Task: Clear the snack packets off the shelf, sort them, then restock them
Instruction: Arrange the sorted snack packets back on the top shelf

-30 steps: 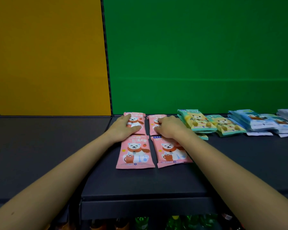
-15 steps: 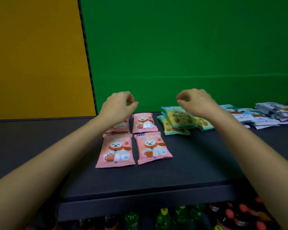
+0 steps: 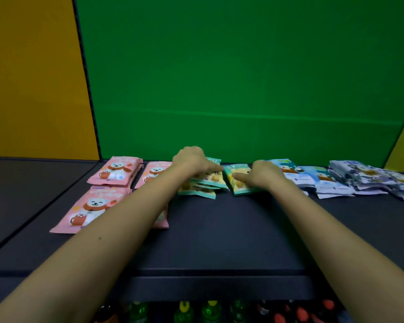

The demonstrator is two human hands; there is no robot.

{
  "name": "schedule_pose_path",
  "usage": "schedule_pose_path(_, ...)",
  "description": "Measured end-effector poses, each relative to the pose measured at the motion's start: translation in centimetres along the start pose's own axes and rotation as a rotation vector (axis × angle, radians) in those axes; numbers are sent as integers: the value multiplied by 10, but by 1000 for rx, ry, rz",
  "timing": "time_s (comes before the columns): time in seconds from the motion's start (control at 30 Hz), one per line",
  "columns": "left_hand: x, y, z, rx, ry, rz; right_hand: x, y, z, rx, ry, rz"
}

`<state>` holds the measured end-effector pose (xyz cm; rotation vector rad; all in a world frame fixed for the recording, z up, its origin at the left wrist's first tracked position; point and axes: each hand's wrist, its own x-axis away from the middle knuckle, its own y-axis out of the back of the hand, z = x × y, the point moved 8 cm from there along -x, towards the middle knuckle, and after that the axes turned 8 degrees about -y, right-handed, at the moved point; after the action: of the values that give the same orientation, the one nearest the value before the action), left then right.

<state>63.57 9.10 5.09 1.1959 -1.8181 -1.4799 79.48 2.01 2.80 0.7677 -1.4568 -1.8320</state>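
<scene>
Thus, green packets [image 3: 210, 180]: lay on shelf [image 3: 219, 229], long axes pointing away, directly under both hands.
Left hand [image 3: 191, 160]: fingers straight, pressed the left pile.
Right hand [image 3: 262, 174]: forefinger pressed the right one.

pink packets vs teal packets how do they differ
The pink packets lie in a two-by-two grid; teal packets overlap in piles. Pink packets show a white bear, teal packets a yellowish one. The left hand and right hand touch teal packets, not pink packets. Both lie on the shelf.
</scene>
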Motion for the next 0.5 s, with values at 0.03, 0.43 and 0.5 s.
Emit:
schedule_pose_path(0.03, -2, -1, 1, 36, 18, 4, -1, 1, 1, 6, 14, 6)
schedule_pose_path(0.43, 9, 19, 0, 346, 42, -179, 10, 19, -5, -363, -11, -7)
schedule_pose_path(0.5, 24, 23, 5, 593, 41, -194, 27, 30, -17, -469, 41, 8)
